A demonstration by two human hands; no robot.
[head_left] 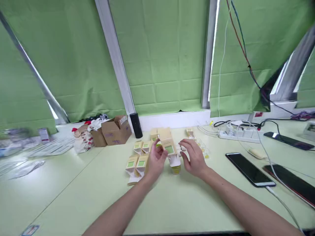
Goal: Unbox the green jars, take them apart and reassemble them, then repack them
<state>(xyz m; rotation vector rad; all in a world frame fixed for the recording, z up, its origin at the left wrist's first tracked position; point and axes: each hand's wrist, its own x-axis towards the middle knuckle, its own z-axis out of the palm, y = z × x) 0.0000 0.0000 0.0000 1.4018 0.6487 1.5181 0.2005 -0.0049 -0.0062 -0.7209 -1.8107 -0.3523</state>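
Observation:
My left hand (155, 160) pinches a small tan carton with a green label (169, 148) and holds it upright over the table, its white bottom flap hanging open. Under the flap stands a small yellowish bottle (176, 169). My right hand (193, 156) hovers just right of the carton, fingers curled and apart, holding nothing. Several matching open cartons (136, 163) stand in rows to the left of my left hand, and more closed ones (161, 133) sit behind.
An open brown cardboard box (116, 130) and a black cylinder (136, 125) stand at the back. Two phones (249, 169) and a power strip (237, 134) with cables lie at the right. Plastic sleeves (52, 148) lie at the left. Green blinds hang behind.

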